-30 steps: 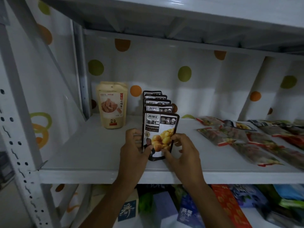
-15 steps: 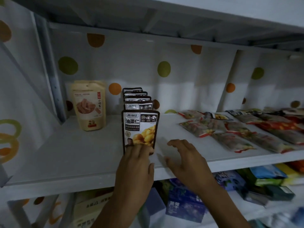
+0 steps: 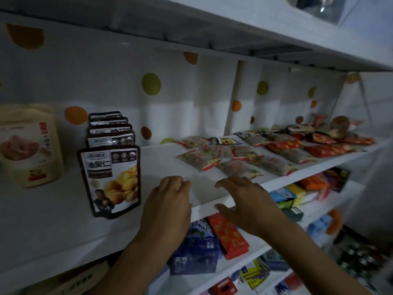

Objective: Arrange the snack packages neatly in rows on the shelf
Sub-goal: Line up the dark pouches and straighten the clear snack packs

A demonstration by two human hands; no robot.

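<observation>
A row of dark chestnut pouches stands upright on the white shelf (image 3: 53, 226), front pouch (image 3: 110, 179) nearest me and several more (image 3: 109, 133) behind it. My left hand (image 3: 168, 205) hovers just right of the front pouch, fingers loosely curled, holding nothing. My right hand (image 3: 246, 201) reaches over the shelf's front edge with relaxed fingers, empty, short of the flat clear snack packets (image 3: 212, 158). Red packets (image 3: 323, 150) lie flat farther right.
A beige pouch (image 3: 29, 145) stands at the far left. A spotted white sheet (image 3: 148, 86) backs the shelf. Above is another shelf (image 3: 276, 33). The lower shelf holds blue (image 3: 195, 250) and red (image 3: 229, 235) boxes and other goods.
Both hands have let go of the front chestnut pouch, which now stands on its own. The hands and my view have shifted right toward the flat packets.
</observation>
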